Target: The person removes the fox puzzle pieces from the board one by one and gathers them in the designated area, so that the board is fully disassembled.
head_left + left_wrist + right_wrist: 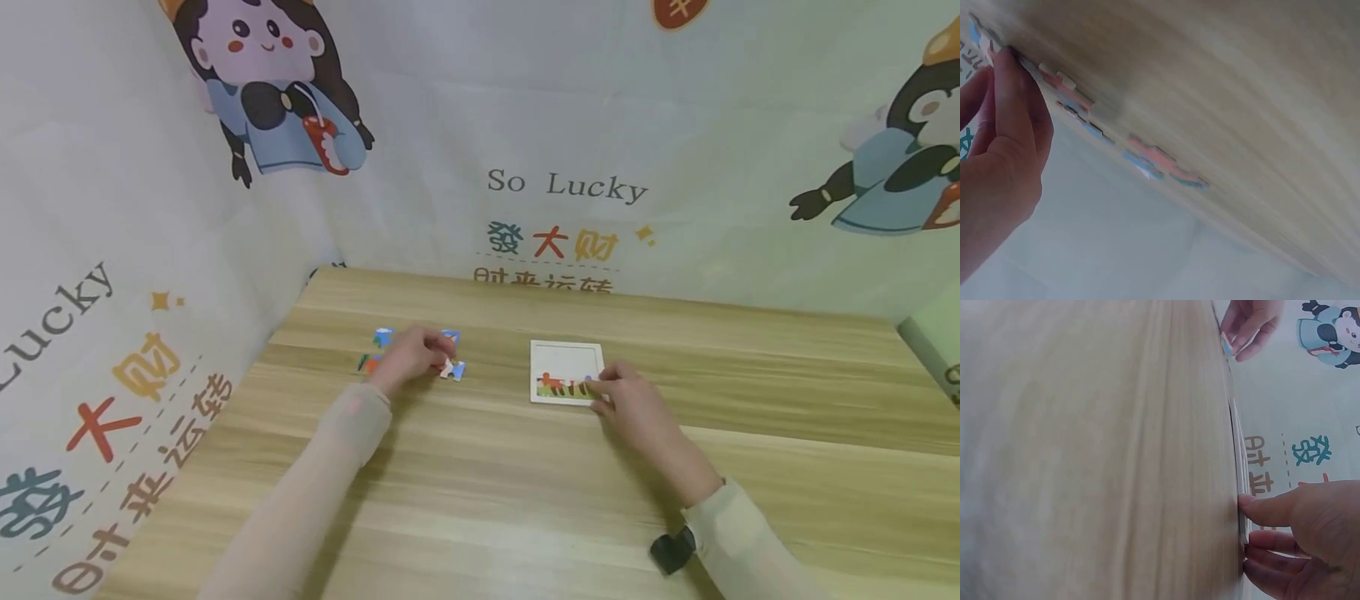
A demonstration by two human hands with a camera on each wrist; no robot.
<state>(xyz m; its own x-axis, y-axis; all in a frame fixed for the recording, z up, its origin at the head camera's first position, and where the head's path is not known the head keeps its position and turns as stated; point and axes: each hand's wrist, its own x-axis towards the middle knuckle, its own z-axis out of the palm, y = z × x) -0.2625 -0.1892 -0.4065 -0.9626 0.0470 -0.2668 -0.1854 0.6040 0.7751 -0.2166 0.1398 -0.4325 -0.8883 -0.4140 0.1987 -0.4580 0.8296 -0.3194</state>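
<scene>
Fingertips (600, 385) touching puzzle tray (566, 372) — near corner.

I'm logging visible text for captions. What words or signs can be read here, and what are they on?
"So Lucky": back cloth wall.
"發大财": back cloth wall, below it.
"Lucky" and "大财": left cloth wall, partly cut off.
Bottom line of characters on the back wall: half hidden by the table.
Puzzle tray, loose puzzle pieces: no readable text.

I see both arms in long, close-fitting sleeves of a pale beige fabric, smooth and unpatterned, ending at the wrists. My right sleeve (738, 533) carries a small black device (672, 551) strapped near its cuff. My left sleeve (330, 467) is plain. Both hands are bare.
</scene>
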